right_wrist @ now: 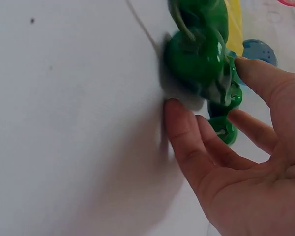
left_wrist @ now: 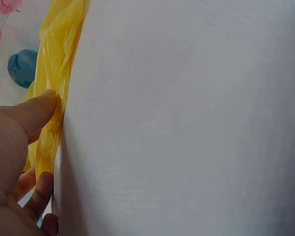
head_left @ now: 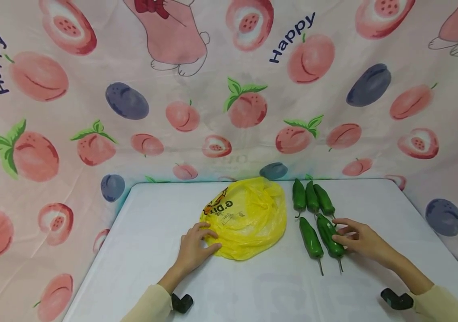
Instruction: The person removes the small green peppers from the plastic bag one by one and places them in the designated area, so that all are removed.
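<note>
A crumpled yellow plastic bag (head_left: 249,219) with dark print lies flat on the table. My left hand (head_left: 193,247) rests on its left edge, thumb and fingers spread apart; the left wrist view shows the thumb touching the film. To the right of the bag lie several green peppers, three in a back row (head_left: 311,197) and two in front. My right hand (head_left: 367,243) is at the right front pepper (head_left: 326,229), its thumb touching or just over the skin. In the right wrist view, fingers stand a little apart from the pepper (right_wrist: 194,59). The left front pepper (head_left: 310,237) lies beside it.
A white tabletop (head_left: 140,223) carries everything. Behind it hangs a peach-patterned cloth (head_left: 197,98). Dark wrist devices, one by the left cuff (head_left: 182,303) and one by the right (head_left: 396,298), sit close to the table.
</note>
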A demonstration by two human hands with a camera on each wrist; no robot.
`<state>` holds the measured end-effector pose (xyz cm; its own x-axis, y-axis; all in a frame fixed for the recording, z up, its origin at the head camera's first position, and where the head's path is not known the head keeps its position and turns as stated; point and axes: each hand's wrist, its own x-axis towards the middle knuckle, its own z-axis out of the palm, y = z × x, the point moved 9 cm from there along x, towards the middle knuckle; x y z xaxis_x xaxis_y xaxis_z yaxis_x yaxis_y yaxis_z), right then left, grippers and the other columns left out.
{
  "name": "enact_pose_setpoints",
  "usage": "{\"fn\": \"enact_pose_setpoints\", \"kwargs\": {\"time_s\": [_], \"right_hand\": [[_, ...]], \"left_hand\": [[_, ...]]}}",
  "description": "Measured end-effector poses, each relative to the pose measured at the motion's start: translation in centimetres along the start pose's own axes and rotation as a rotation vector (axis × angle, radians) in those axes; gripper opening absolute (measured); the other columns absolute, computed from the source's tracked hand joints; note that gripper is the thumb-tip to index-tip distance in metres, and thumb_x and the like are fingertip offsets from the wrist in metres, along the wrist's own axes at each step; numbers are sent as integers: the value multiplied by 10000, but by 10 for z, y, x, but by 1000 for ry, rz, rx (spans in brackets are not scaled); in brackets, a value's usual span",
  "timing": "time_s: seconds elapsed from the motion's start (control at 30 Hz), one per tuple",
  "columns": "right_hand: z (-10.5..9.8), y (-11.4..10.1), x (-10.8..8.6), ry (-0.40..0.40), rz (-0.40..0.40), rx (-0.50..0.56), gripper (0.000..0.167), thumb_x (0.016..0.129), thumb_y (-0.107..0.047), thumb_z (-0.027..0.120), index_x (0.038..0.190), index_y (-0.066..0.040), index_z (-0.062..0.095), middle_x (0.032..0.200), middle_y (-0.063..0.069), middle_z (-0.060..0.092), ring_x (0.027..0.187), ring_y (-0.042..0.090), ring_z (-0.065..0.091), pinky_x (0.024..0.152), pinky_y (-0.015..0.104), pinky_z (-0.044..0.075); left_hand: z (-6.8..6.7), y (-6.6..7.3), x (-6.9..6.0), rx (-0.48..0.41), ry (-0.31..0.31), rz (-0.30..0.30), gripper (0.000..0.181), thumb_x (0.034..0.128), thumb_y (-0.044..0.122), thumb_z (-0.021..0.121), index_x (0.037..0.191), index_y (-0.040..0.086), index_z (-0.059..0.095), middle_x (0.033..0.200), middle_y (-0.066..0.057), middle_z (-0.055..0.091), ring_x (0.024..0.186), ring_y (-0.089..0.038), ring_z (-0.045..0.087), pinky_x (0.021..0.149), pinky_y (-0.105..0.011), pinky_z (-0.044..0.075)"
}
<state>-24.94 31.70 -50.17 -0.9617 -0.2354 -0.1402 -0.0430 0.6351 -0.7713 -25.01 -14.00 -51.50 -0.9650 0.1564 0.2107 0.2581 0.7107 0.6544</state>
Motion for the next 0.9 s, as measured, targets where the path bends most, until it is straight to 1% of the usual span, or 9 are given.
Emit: {"fn": "enact_pose_setpoints", "kwargs": {"time_s": [0.13,0.2,0.3,0.37,0.43,0.5,0.63,0.77,0.9], "right_hand": [[0,-3,0,-39,-11,21,674,972,-266,728,1497,23,420,1244,288,614,1003,317,690,694,336,584],[-2,-6,-1,-52,-15,19,686,973,-264,727,1508,19,403,1261,306,597,1011,324,690,702,343,589],[-6,-10,-2,-62,-21,11,713,970,-265,730,1524,10,377,1288,335,569,1014,334,694,712,357,595],[-11,-15,-2,-55,-36,-3,725,970,-266,731,1536,1,364,1305,353,554,1021,346,694,717,364,598],[-19,-22,-2,-33,-58,-26,728,972,-278,728,1543,-15,361,1321,359,546,1033,365,690,719,368,600],[-28,-29,-2,-3,-81,-49,730,975,-291,725,1553,-37,358,1341,360,537,1050,389,679,722,375,600],[-45,-44,-3,65,-134,-96,736,974,-320,726,1565,-77,360,1357,342,544,1071,419,663,744,373,594],[-51,-54,-3,114,-187,-130,736,977,-309,723,1576,-90,354,1352,306,568,1102,435,653,794,288,557],[-52,-60,-1,139,-212,-141,739,977,-303,723,1586,-122,345,1364,273,574,1123,422,650,815,234,511]], "left_hand": [[-3,1,0,35,13,24,272,833,362,867,1037,226,750,1384,-61,597,1072,-219,607,933,-486,387],[-6,1,-1,37,26,30,302,824,367,875,1050,211,750,1380,-53,599,1000,-187,622,941,-480,434],[-14,1,-1,9,48,28,353,812,357,887,1090,198,739,1360,-36,607,930,-164,624,898,-433,501],[-20,0,-2,-22,58,22,419,804,347,896,1149,194,714,1342,-15,612,913,-166,616,854,-390,525],[-28,-2,-2,-52,66,17,504,803,338,900,1229,186,680,1339,0,612,908,-179,610,830,-378,529],[-37,-5,-2,-83,75,9,604,797,339,904,1312,173,634,1348,2,611,911,-200,609,820,-392,526],[-57,-11,-1,-129,79,-20,773,793,374,902,1448,199,530,1395,-70,604,946,-261,621,817,-449,526],[-75,-19,-1,-119,81,-46,857,785,439,895,1500,275,452,1399,-132,602,965,-277,626,791,-430,526],[-92,-26,-3,-100,104,-66,891,775,459,896,1515,289,430,1384,-134,611,969,-271,632,762,-384,511]]}}
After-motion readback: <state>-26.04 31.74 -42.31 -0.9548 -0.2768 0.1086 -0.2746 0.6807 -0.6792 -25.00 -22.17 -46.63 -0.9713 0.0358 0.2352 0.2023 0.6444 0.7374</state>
